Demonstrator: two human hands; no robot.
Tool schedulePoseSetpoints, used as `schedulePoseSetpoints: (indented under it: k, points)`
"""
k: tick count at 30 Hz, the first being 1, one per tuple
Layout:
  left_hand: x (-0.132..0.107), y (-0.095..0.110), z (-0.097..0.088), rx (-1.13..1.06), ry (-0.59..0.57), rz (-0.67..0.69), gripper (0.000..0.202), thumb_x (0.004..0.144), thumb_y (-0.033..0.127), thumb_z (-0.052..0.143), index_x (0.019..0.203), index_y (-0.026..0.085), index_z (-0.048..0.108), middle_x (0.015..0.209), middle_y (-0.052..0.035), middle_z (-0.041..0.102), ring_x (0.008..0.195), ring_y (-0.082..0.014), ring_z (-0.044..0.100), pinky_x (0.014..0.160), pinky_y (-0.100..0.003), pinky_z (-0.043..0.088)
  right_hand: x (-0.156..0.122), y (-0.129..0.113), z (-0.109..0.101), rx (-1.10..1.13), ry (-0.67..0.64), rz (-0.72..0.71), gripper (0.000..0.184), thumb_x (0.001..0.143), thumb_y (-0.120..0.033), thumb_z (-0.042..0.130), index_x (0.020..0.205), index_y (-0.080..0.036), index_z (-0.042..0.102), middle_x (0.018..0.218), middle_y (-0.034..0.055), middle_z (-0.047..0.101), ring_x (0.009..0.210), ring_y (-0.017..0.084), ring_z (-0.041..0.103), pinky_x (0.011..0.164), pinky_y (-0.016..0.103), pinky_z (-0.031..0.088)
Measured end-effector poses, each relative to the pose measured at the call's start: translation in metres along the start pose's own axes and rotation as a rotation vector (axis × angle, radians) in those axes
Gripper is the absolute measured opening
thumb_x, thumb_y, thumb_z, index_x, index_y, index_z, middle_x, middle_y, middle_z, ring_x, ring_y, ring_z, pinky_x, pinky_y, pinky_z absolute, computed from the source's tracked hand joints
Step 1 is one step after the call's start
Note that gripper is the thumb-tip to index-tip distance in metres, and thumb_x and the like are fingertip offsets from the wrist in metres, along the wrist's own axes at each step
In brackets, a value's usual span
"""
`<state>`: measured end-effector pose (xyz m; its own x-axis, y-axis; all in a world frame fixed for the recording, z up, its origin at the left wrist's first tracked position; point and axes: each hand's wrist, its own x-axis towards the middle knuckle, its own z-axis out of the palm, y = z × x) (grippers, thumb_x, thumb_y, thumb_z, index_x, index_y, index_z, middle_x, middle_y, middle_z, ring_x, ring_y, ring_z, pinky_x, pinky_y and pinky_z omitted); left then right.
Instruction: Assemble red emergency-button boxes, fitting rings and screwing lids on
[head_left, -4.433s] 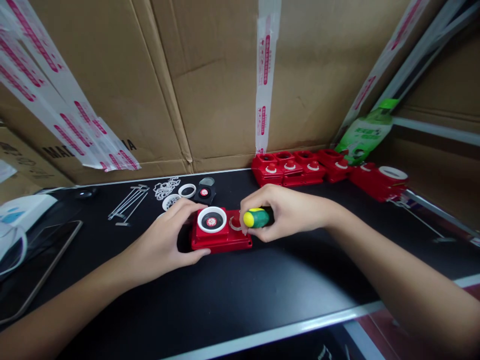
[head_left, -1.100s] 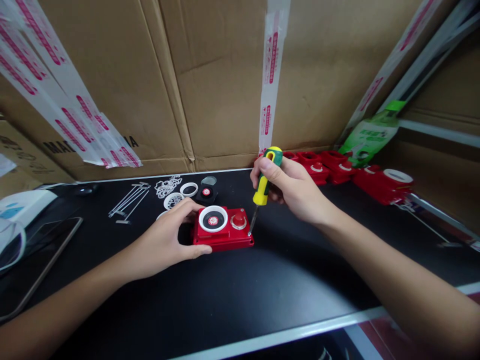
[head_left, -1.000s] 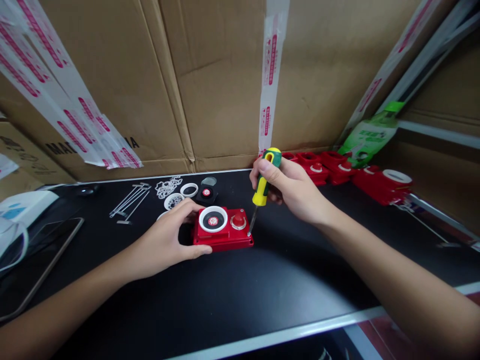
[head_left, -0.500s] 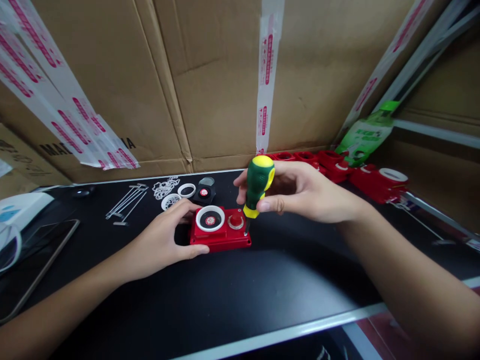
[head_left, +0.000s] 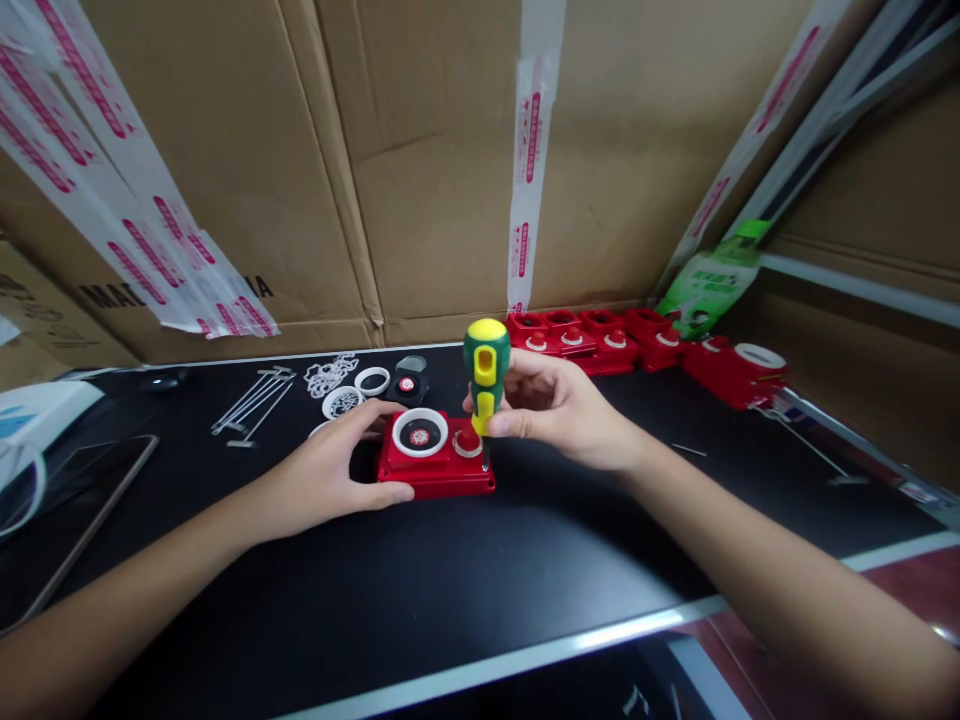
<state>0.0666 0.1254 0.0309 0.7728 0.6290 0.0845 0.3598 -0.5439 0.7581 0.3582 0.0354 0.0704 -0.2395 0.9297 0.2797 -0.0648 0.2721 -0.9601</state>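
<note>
A red box (head_left: 435,482) with a white-ringed round window and a red button lies on the black table. My left hand (head_left: 330,470) grips its left end, thumb on the front side and fingers behind. In my right hand (head_left: 551,410) is a screwdriver (head_left: 487,365) with a green and yellow handle, held nearly upright. The fingers are closed around the lower handle. The screwdriver's tip reaches down to the box's right end, beside the red button, at what looks like a screw.
Behind lie a white chain (head_left: 332,375), a white ring (head_left: 373,381), a dish of small parts (head_left: 343,402) and metal T-shaped rods (head_left: 255,400). Several red boxes (head_left: 577,340) line the back right near a green bottle (head_left: 709,285). A phone (head_left: 82,530) lies at left.
The screwdriver has turned in my right hand, and its handle stands more upright, shifted left. My right hand has moved left with it. My left hand keeps its hold on the red box.
</note>
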Motion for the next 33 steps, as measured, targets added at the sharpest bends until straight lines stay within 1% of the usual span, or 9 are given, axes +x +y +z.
schedulePoseSetpoints:
  k: [4,8,11,13,14,19,22,28,33]
  points:
    - [0.000,0.001,0.000,0.010,0.005,0.015,0.072,0.084,0.053,0.089,0.143,0.031,0.054,0.144,-0.0069,0.067,0.128,-0.0316,0.070,0.115,-0.051,0.056,0.000,0.000,0.001,0.029,0.030,-0.035,0.042,0.070,-0.026,0.101,0.099,-0.020,0.071,0.084,-0.0034,0.067,0.071,0.010,0.059,0.067,0.023,0.053]
    - [0.000,0.005,0.000,0.113,0.010,0.050,0.065,0.087,0.053,0.085,0.140,0.029,0.056,0.141,-0.0084,0.067,0.126,-0.0325,0.069,0.111,-0.052,0.056,-0.002,-0.006,0.001,0.072,-0.023,-0.060,0.038,0.068,-0.014,0.099,0.095,-0.019,0.073,0.085,-0.0029,0.071,0.075,0.011,0.065,0.070,0.023,0.058]
    - [-0.001,0.006,0.000,0.173,0.013,0.053,0.061,0.089,0.055,0.083,0.138,0.027,0.057,0.140,-0.0090,0.066,0.125,-0.0330,0.068,0.109,-0.052,0.056,-0.005,-0.007,-0.001,0.124,-0.044,-0.026,0.034,0.076,-0.014,0.096,0.103,-0.019,0.076,0.092,-0.0008,0.075,0.070,0.009,0.066,0.059,0.018,0.056]
    - [-0.001,0.006,0.000,0.182,0.015,0.045,0.062,0.089,0.056,0.082,0.139,0.028,0.057,0.140,-0.0089,0.066,0.124,-0.0329,0.068,0.107,-0.051,0.057,-0.007,-0.006,-0.005,0.160,-0.095,0.013,0.029,0.086,-0.017,0.089,0.113,-0.019,0.078,0.102,0.0022,0.077,0.060,0.005,0.061,0.049,0.015,0.050]
    - [-0.002,0.006,0.000,0.186,0.016,0.042,0.062,0.089,0.056,0.081,0.139,0.028,0.056,0.140,-0.0088,0.067,0.123,-0.0329,0.068,0.107,-0.051,0.057,-0.008,-0.006,-0.008,0.177,-0.134,0.027,0.028,0.091,-0.018,0.085,0.118,-0.019,0.077,0.108,0.0041,0.078,0.058,0.004,0.060,0.049,0.015,0.050]
    - [-0.003,0.006,-0.002,0.192,0.001,0.049,0.072,0.086,0.055,0.085,0.145,0.031,0.052,0.144,-0.0083,0.065,0.127,-0.0330,0.068,0.109,-0.050,0.057,-0.011,-0.007,-0.018,0.231,-0.278,0.042,0.037,0.102,-0.014,0.073,0.139,-0.019,0.072,0.121,0.0106,0.079,0.073,0.009,0.074,0.071,0.024,0.063]
    - [-0.002,0.005,-0.002,0.216,0.004,0.053,0.073,0.086,0.053,0.085,0.146,0.031,0.050,0.144,-0.0080,0.066,0.127,-0.0327,0.068,0.109,-0.050,0.057,-0.012,-0.008,-0.019,0.230,-0.292,0.057,0.036,0.104,-0.015,0.070,0.139,-0.018,0.071,0.119,0.0108,0.079,0.077,0.011,0.075,0.069,0.024,0.064]
    - [-0.002,0.006,0.000,0.246,0.003,0.060,0.068,0.090,0.054,0.082,0.145,0.030,0.052,0.147,-0.0089,0.065,0.131,-0.0334,0.066,0.113,-0.050,0.054,-0.009,-0.006,-0.016,0.137,-0.236,0.059,0.029,0.094,-0.015,0.082,0.123,-0.016,0.078,0.093,0.0021,0.075,0.070,0.007,0.066,0.066,0.018,0.060]
    - [-0.004,0.006,0.003,0.301,0.046,0.050,0.072,0.090,0.059,0.081,0.147,0.028,0.051,0.151,-0.0108,0.064,0.134,-0.0358,0.065,0.115,-0.051,0.054,-0.007,-0.002,-0.014,0.086,-0.176,0.046,0.026,0.090,-0.018,0.086,0.114,-0.016,0.077,0.089,0.0002,0.071,0.070,0.008,0.061,0.065,0.020,0.058]
